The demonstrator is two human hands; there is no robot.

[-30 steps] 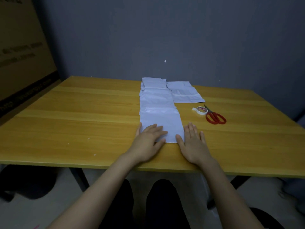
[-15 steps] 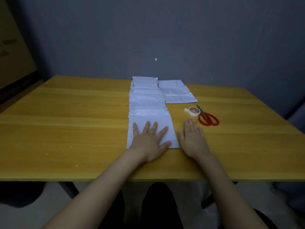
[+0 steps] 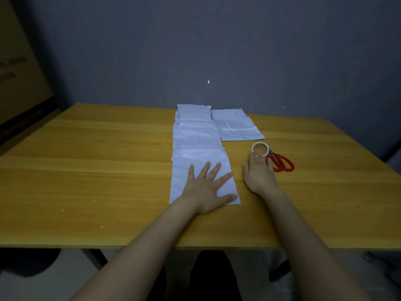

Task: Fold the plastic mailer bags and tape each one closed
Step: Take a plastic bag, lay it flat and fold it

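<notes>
**Left hand flat on near bag; right hand at tape roll**

Grey wall [image 3: 217, 51] backs a yellow wooden table [image 3: 97, 174]. At the far left stands a cardboard box [image 3: 19, 83].

A column of white mailer bags [image 3: 196, 135] runs from the far edge toward the near edge at table centre, each overlapping the next. One separate bag [image 3: 237, 128] lies just right of the column's far end.

Near bag [image 3: 184, 177] is the closest in the column and lies flat. Left hand [image 3: 208, 190] rests palm down on it, fingers spread apart and extended, thumb at the bag's near right corner.

Right hand [image 3: 259, 172] lies on the table just right of the near bag, not touching it. Its fingers are extended and close together; the fingertips reach the tape roll [image 3: 260, 149]. Whether they grip the roll cannot be told.

Red-handled scissors [image 3: 281, 162] lie touching the roll's right side, handles toward the near right, beside the right hand.
</notes>
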